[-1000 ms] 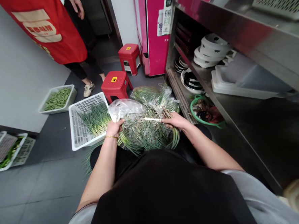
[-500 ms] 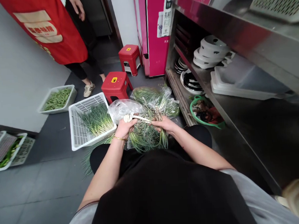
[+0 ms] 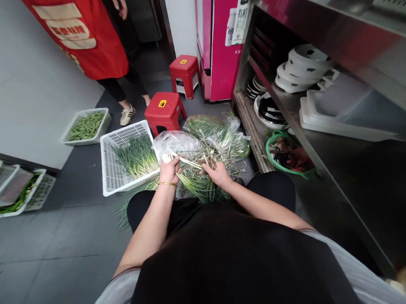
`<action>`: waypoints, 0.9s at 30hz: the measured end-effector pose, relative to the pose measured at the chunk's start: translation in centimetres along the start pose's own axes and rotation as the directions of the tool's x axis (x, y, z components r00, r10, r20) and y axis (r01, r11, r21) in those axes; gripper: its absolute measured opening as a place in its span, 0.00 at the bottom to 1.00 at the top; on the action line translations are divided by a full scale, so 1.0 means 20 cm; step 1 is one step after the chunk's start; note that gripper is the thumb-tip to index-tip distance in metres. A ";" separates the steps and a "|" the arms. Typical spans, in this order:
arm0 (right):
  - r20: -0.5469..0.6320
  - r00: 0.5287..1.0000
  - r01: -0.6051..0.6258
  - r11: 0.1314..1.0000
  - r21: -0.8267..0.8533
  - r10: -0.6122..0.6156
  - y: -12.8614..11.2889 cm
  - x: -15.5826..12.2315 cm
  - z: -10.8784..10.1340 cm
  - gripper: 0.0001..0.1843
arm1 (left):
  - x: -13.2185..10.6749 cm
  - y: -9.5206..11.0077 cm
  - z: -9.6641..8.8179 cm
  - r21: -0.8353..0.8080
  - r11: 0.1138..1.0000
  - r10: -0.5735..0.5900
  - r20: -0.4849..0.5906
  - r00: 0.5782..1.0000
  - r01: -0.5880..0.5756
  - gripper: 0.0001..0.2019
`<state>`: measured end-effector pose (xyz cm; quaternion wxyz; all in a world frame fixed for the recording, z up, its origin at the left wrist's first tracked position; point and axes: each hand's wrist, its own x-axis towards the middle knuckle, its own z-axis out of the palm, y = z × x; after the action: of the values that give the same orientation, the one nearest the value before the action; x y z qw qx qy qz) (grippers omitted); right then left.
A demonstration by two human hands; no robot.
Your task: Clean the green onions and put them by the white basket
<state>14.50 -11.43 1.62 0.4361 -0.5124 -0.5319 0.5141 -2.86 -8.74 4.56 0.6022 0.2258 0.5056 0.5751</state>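
Note:
My left hand (image 3: 170, 170), with a gold bracelet at its wrist, is closed around a few spring onions (image 3: 189, 161) whose white ends point up. Their pale stalks stretch across toward my right hand (image 3: 218, 175), which is closed on a bunch of uncleaned spring onions (image 3: 209, 162) with brownish root ends. Long green leaves hang below both hands. Beneath lies a heap of loose spring onions and dry scraps. To the left, a white perforated basket (image 3: 113, 176) holds tidy spring onions (image 3: 139, 156) laid side by side.
Clear plastic bags (image 3: 175, 142) of greens lie ahead. Beyond are red stools (image 3: 164, 109) and a person in a red apron (image 3: 89, 39). A bean basket (image 3: 100, 130) stands at far left. Metal shelves (image 3: 286, 105) with dishes and a green basket (image 3: 271, 162) line the right.
The view has shifted slightly, so the surroundings sit further right. My right hand has turned a little, and the stalks between my hands slant down more toward it.

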 end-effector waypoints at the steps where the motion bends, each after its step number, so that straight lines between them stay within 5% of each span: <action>1: -0.042 0.999 0.033 0.999 0.025 -0.032 0.01 0.01 -0.03 0.13 | 0.01 0.00 -0.01 0.002 1.000 0.006 -0.028 1.000 -0.006 0.12; 5: -0.216 0.976 0.017 0.971 0.239 0.036 -0.01 0.08 -0.24 0.17 | 0.04 0.03 -0.08 0.058 0.991 0.122 -0.025 0.992 -0.120 0.12; 8: -0.234 0.952 -0.129 0.953 0.276 0.197 -0.07 0.11 -0.35 0.17 | 0.03 0.08 -0.12 0.089 0.984 0.137 0.155 0.978 -0.152 0.15; 11: -0.035 0.985 -0.165 0.977 0.136 0.171 -0.13 0.09 -0.28 0.18 | 0.01 0.09 -0.10 0.056 0.990 0.103 0.314 0.944 -0.127 0.16; 14: 0.150 0.988 -0.027 1.000 -0.004 0.028 -0.15 0.08 -0.07 0.17 | -0.02 0.08 -0.05 -0.007 0.997 0.072 0.401 0.913 -0.075 0.15; 18: 0.183 0.977 0.135 0.978 -0.159 -0.105 -0.15 0.09 0.11 0.12 | -0.05 0.08 -0.02 -0.031 0.999 0.038 0.436 0.899 -0.027 0.13; 22: 0.160 0.975 0.180 0.970 -0.162 -0.154 -0.17 0.09 0.08 0.17 | -0.06 0.06 -0.05 0.043 0.999 -0.032 0.412 0.911 0.015 0.12; 27: 0.034 0.999 0.038 0.999 0.020 -0.038 -0.24 0.14 -0.14 0.14 | -0.03 0.02 -0.11 0.098 0.990 -0.129 0.370 0.920 0.100 0.13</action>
<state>16.45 -8.14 6.39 0.4417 -0.4890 -0.5438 0.5197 -4.82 -9.85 4.26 0.7110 0.3248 0.4155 0.4651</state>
